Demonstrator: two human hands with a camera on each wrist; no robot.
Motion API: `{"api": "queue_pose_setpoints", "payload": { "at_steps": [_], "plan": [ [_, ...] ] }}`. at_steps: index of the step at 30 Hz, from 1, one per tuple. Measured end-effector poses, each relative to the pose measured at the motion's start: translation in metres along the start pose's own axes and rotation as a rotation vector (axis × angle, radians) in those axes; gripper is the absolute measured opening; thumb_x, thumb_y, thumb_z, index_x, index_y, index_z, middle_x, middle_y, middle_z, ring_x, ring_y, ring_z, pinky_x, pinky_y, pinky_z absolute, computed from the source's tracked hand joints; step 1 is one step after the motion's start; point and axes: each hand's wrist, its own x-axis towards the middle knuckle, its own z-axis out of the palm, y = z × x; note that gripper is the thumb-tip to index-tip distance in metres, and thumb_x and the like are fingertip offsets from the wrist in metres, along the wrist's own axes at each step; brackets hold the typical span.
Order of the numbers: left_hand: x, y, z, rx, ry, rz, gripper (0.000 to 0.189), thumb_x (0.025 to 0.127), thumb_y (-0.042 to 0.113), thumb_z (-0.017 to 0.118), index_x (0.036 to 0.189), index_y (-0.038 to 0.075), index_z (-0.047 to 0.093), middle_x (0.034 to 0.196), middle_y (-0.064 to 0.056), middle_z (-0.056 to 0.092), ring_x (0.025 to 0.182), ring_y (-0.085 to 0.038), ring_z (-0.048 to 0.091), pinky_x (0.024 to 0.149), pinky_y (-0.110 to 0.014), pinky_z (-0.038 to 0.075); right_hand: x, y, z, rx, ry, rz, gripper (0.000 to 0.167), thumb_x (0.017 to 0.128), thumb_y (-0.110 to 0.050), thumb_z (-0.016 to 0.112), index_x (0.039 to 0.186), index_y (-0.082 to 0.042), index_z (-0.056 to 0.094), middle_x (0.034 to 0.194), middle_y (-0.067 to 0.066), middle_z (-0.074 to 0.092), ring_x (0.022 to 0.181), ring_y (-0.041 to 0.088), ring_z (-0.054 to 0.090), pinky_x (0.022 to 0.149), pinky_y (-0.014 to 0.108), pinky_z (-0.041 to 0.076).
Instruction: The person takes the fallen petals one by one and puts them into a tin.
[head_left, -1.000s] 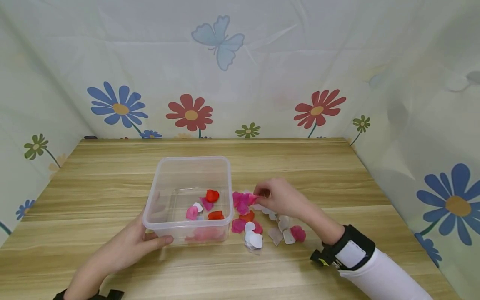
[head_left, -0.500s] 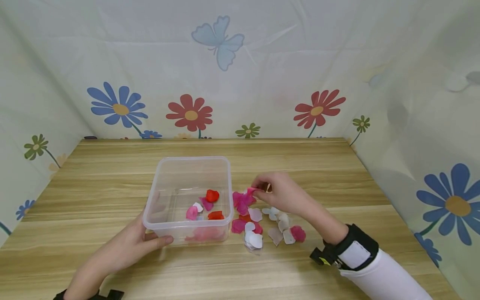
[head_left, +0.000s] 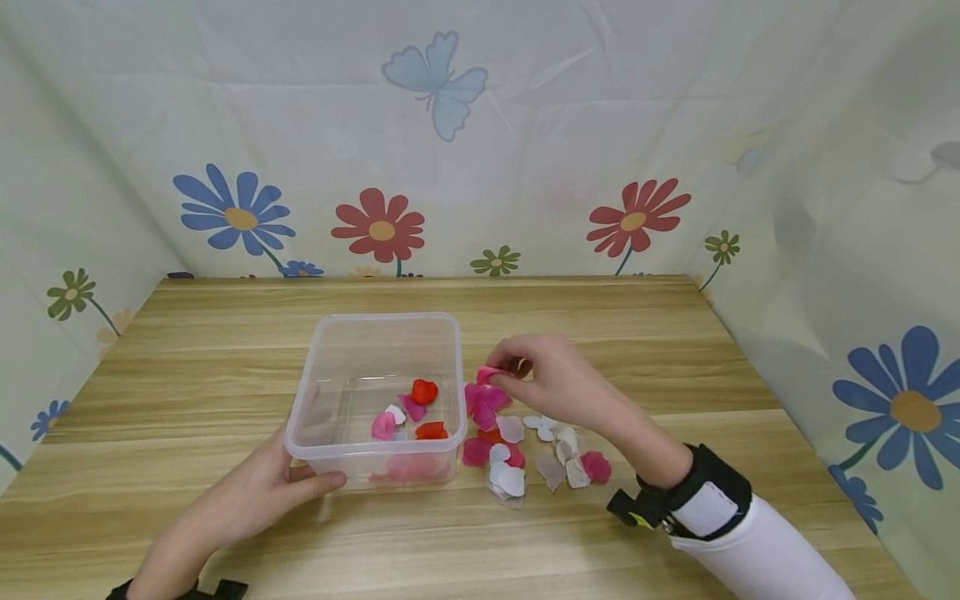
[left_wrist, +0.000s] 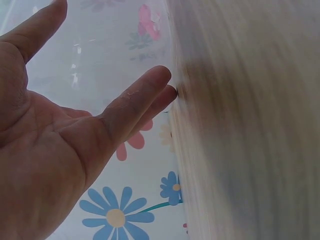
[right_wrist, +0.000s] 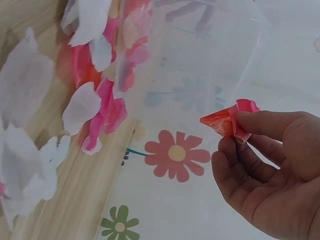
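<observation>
Pink petal (right_wrist: 230, 120), part-hidden by the right hand (head_left: 551, 381) pinching it; left hand (head_left: 258, 487), fingers straight, touches box (head_left: 375, 451).

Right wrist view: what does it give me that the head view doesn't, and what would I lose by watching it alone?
Only the right wrist view shows the palm side of the right hand and the orange-red pointed part of what it pinches.

Only the head view shows the left hand at the near left corner of the clear box, and the blue butterfly on the backdrop.

Both show pink petal material in the right hand's pinch, petals inside the box, and loose petals on the table.
</observation>
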Motion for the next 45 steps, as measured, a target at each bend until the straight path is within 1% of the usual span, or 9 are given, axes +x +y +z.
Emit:
{"api": "queue_pose_setpoints", "payload": {
  "at_steps": [5, 8, 10, 20, 27, 34, 37, 41, 45],
  "plan": [
    [0.0, 0.0, 0.0, -0.001, 0.001, 0.001, 0.111, 0.09, 0.028, 0.082, 0.164, 0.041, 0.001, 0.164, -0.018, 0.024, 0.133, -0.048, 0.046, 0.096, -0.063, 0.05, 0.005, -0.01, 0.0, -0.002, -0.009, -0.025, 0.007, 0.092, -0.009, 0.079, 0.098, -0.012, 0.076, 0.087, -0.009, 0.069, 0.079, 0.009, 0.062, 0.074, 0.032, 0.059],
    [0.0, -0.001, 0.0, 0.008, 0.003, 0.004, 0.111, 0.09, 0.028, 0.082, 0.164, 0.04, 0.001, 0.163, -0.019, 0.025, 0.134, -0.048, 0.046, 0.097, -0.062, 0.049, 0.007, -0.015, 0.001, 0.01, -0.016, -0.043, 0.007, 0.092, -0.009, 0.078, 0.098, -0.012, 0.076, 0.088, -0.006, 0.071, 0.08, 0.01, 0.062, 0.075, 0.036, 0.059],
    [-0.001, -0.001, 0.0, 0.014, 0.005, 0.006, 0.111, 0.09, 0.029, 0.082, 0.164, 0.04, 0.0, 0.163, -0.019, 0.026, 0.134, -0.047, 0.045, 0.097, -0.062, 0.049, 0.009, -0.017, 0.002, 0.021, -0.022, -0.048, 0.007, 0.092, -0.01, 0.078, 0.099, -0.013, 0.076, 0.089, -0.006, 0.071, 0.08, 0.01, 0.062, 0.076, 0.037, 0.059],
    [-0.001, -0.001, 0.0, 0.019, 0.003, 0.003, 0.111, 0.09, 0.028, 0.082, 0.164, 0.04, 0.0, 0.163, -0.019, 0.026, 0.135, -0.048, 0.044, 0.096, -0.062, 0.049, 0.015, -0.028, 0.005, 0.041, -0.029, -0.079, 0.01, 0.092, -0.011, 0.079, 0.101, -0.013, 0.076, 0.09, -0.012, 0.07, 0.082, 0.007, 0.061, 0.077, 0.032, 0.057],
    [-0.001, -0.003, 0.0, -0.002, -0.004, 0.004, 0.111, 0.09, 0.027, 0.083, 0.164, 0.041, 0.001, 0.163, -0.018, 0.026, 0.134, -0.047, 0.045, 0.093, -0.055, 0.054, 0.02, -0.034, 0.006, 0.057, -0.019, -0.14, 0.009, 0.093, -0.011, 0.079, 0.101, -0.012, 0.076, 0.09, -0.011, 0.07, 0.082, 0.006, 0.061, 0.076, 0.03, 0.057],
    [-0.001, -0.002, 0.0, 0.013, -0.005, 0.002, 0.112, 0.09, 0.03, 0.082, 0.165, 0.036, -0.001, 0.164, -0.02, 0.024, 0.135, -0.049, 0.043, 0.093, -0.056, 0.054, 0.023, -0.042, 0.011, 0.051, -0.022, -0.169, 0.011, 0.091, -0.009, 0.08, 0.101, -0.011, 0.076, 0.091, -0.009, 0.069, 0.084, 0.007, 0.06, 0.077, 0.024, 0.055],
    [-0.001, -0.002, 0.0, 0.011, -0.006, 0.003, 0.112, 0.091, 0.029, 0.082, 0.165, 0.034, -0.001, 0.165, -0.02, 0.023, 0.136, -0.05, 0.042, 0.093, -0.056, 0.054, 0.024, -0.044, 0.014, 0.042, -0.04, -0.173, 0.011, 0.091, -0.009, 0.08, 0.101, -0.011, 0.076, 0.093, -0.009, 0.07, 0.086, 0.008, 0.06, 0.079, 0.023, 0.055],
    [-0.001, -0.002, 0.0, 0.012, -0.005, 0.004, 0.111, 0.091, 0.028, 0.081, 0.165, 0.036, -0.001, 0.164, -0.02, 0.023, 0.137, -0.05, 0.042, 0.094, -0.056, 0.053, 0.025, -0.044, 0.018, 0.032, -0.068, -0.173, 0.014, 0.09, -0.01, 0.081, 0.104, -0.011, 0.076, 0.095, -0.008, 0.07, 0.087, 0.008, 0.06, 0.079, 0.022, 0.054],
    [-0.001, -0.001, 0.0, 0.017, -0.004, 0.007, 0.111, 0.091, 0.028, 0.081, 0.166, 0.033, 0.0, 0.164, -0.02, 0.024, 0.137, -0.049, 0.042, 0.095, -0.056, 0.052, 0.025, -0.043, 0.019, 0.028, -0.081, -0.174, 0.019, 0.089, -0.01, 0.083, 0.107, -0.01, 0.077, 0.098, -0.008, 0.071, 0.088, 0.008, 0.06, 0.078, 0.021, 0.054]
  ]
}}
